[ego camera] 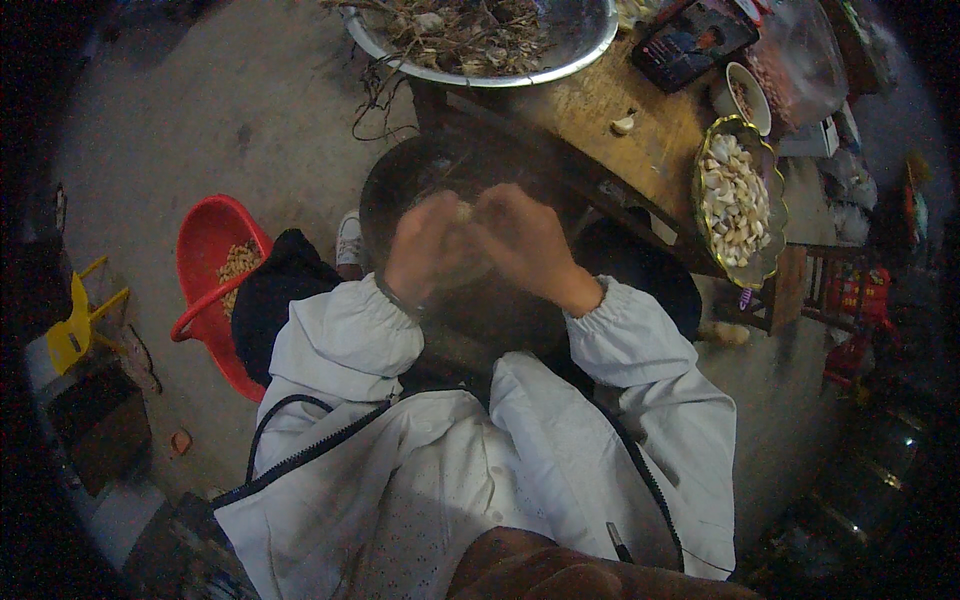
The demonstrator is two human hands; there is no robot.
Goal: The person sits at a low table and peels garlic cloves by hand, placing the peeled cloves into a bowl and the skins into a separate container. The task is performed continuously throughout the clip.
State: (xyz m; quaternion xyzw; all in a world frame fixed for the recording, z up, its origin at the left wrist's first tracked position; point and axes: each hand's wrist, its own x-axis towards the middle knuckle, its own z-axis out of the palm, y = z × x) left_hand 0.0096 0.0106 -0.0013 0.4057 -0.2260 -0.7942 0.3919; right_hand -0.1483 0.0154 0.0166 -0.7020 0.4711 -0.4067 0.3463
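My left hand [425, 244] and my right hand [529, 240] meet in front of me, blurred by motion. Between their fingertips is a small pale piece [464, 212], which looks like garlic. Both hands are over a dark round basin [381, 180] at my knees; its contents are too dark to make out. To the right, a gold-rimmed glass bowl [778, 217] holds many garlic cloves [735, 199]. One loose garlic clove [622, 125] lies on the wooden table [652, 161].
A metal basin [480, 79] of dry stalks and husks stands on the table's far side. Near it are a phone [694, 45], a white bowl [760, 105] and a clear plastic bag [814, 52]. A red basket [202, 225] with peanuts [238, 266] and a yellow stool [71, 330] stand left.
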